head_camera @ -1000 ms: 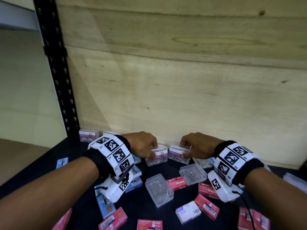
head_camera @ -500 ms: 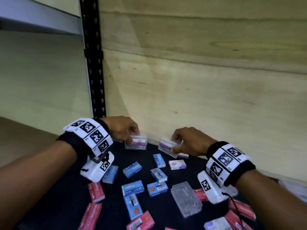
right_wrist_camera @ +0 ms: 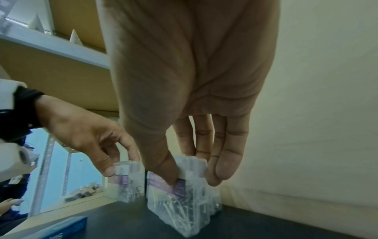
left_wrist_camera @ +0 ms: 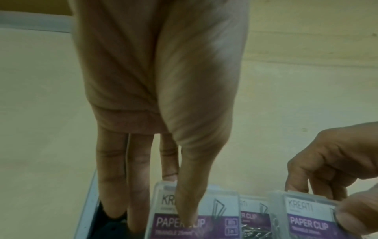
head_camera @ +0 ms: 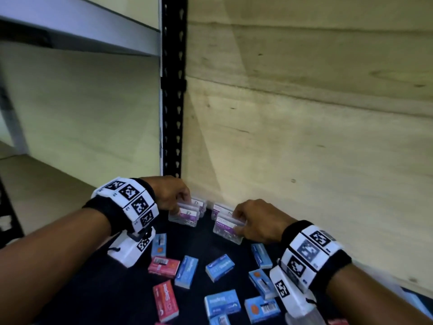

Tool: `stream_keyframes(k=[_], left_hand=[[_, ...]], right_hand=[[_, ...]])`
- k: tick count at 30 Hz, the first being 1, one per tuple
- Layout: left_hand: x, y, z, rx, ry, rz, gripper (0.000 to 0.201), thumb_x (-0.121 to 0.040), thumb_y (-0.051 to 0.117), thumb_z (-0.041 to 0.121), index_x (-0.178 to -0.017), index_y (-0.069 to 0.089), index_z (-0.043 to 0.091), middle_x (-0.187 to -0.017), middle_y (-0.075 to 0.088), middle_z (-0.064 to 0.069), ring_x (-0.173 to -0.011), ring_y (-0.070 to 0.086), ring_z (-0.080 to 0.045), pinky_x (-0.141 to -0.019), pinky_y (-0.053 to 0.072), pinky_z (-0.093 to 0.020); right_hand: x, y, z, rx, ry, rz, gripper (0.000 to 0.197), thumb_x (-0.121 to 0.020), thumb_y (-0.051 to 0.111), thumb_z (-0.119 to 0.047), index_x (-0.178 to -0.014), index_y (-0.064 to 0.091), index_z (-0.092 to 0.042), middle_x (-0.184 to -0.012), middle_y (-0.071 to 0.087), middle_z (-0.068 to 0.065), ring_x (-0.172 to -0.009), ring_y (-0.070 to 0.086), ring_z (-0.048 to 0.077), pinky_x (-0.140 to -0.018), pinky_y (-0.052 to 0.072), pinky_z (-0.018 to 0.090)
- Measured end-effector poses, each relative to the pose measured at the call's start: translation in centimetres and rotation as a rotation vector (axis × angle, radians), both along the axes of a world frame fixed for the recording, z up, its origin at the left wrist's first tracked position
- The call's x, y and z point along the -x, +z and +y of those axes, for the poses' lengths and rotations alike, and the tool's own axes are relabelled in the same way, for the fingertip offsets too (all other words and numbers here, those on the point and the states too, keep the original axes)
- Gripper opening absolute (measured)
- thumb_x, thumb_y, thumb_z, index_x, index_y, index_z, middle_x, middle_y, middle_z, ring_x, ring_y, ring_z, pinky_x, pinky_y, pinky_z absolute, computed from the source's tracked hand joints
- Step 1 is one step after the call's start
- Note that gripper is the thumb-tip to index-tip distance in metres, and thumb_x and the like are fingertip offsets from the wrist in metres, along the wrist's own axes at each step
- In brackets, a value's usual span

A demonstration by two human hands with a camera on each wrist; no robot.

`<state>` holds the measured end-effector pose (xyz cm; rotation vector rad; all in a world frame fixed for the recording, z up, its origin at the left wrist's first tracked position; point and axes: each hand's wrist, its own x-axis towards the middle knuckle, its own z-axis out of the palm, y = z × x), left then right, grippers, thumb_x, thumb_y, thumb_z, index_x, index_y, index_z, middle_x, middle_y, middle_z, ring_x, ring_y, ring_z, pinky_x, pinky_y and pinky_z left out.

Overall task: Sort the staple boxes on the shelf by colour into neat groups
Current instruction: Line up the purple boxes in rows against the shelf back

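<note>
A second before, both my hands were further along the back of the shelf (head_camera: pixel 131 299), each pinching a clear purple-labelled box out among the scattered ones; by this moment I had carried both into the corner beside the black upright (head_camera: pixel 173 90). My left hand (head_camera: pixel 169 193) had its fingers (left_wrist_camera: pixel 185 202) clamped on a clear paper-clip box (head_camera: pixel 185 214), thumb on the label and the other fingers behind it, standing it on edge in front of another box of the same kind. My right hand (head_camera: pixel 256 221) gripped a second clear box (head_camera: pixel 226 228) between thumb and fingers (right_wrist_camera: pixel 226 161), tilted, just to the right of my left fingers and with a further one behind it against the wooden back panel (head_camera: pixel 304 137). So the purple-labelled group was gathering under my fingers in that corner. I judged the sorting far from finished: the blue staple boxes (head_camera: pixel 219 267) and the red staple boxes (head_camera: pixel 163 268) lay mixed and askew on the shelf nearer to me than my fingers, none yet grouped.
</note>
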<state>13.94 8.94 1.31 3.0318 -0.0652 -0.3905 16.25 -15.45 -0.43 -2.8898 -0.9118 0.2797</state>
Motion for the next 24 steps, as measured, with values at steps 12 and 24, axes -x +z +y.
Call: stream_keyframes(k=[12,24], left_hand=[[-1.1,-1.3,0.8,0.075,-0.006,0.031,0.043,-0.090,0.070,0.019,-0.131,0.059,0.023,-0.130,0.057,0.002,-0.116,0.054,-0.015,-0.086,0.040,-0.019],[-0.6,-1.4,1.2,0.107,0.027,-0.025,0.047,-0.087,0.073,0.017,-0.131,0.056,0.020,-0.131,0.058,0.001,-0.117,0.055,-0.015,-0.093,0.044,-0.022]], right_hand=[[-0.5,-0.5,3.7,0.122,0.051,-0.025,0.040,-0.094,0.062,-0.035,-0.128,0.059,-0.014,-0.124,0.062,0.010,-0.109,0.061,0.027,-0.092,0.052,0.035],[-0.2,-0.3,3.5,0.086,0.095,-0.144,0.040,-0.094,0.062,-0.035,-0.128,0.054,-0.016,-0.126,0.050,0.007,-0.107,0.058,0.028,-0.088,0.050,0.037]])
